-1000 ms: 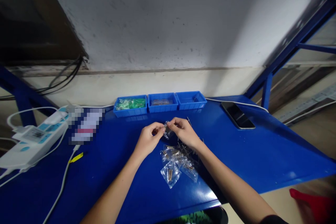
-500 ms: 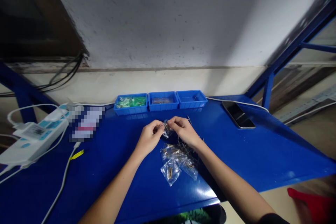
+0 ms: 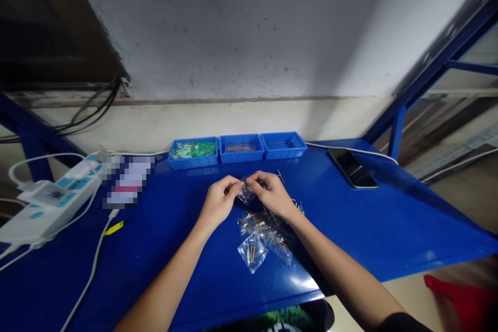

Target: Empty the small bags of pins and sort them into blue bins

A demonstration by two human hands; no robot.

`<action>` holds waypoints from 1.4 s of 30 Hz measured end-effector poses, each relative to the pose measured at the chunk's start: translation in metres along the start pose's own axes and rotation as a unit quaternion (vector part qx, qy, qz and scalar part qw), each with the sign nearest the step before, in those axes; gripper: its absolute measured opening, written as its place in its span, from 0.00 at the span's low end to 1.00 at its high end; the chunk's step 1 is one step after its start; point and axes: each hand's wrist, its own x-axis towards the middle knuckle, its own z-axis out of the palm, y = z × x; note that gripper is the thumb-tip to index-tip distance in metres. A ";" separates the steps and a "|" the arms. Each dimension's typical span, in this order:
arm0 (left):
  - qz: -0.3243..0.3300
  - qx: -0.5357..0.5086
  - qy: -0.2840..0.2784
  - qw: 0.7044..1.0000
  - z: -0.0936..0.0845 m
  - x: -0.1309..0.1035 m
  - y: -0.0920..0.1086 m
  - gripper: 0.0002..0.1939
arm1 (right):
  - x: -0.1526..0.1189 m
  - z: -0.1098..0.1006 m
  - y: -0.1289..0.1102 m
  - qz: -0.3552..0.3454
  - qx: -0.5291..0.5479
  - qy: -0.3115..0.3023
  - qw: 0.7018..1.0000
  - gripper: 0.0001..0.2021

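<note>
Nearest: bag pile [image 3: 261, 228] w/ thin rods [image 3: 252, 254]. Just beyond pile: small clear bag [image 3: 246, 194], L hand [image 3: 218, 199] & R hand [image 3: 271, 195] pinching opp. sides. Prob. v. light, limp, slippery; creases easily. Best hold: edges nr corners. Well beyond pile: blue bins [image 3: 241, 157].

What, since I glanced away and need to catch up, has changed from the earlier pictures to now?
Very little: the left hand has edged slightly left, and the held bag sits a little differently between its fingertips and those of the right hand. Nothing was visibly picked up or let go. The bag pile, trays and black phone stayed put.
</note>
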 end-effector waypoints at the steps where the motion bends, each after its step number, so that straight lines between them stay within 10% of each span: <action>1: 0.001 -0.003 0.003 1.000 0.000 0.000 0.001 0.12 | 0.000 0.000 0.000 0.002 0.003 -0.002 1.000 0.12; 42: -0.053 -0.218 -0.017 0.974 -0.001 -0.003 0.007 0.11 | 0.000 0.000 -0.011 0.067 0.149 0.031 0.986 0.16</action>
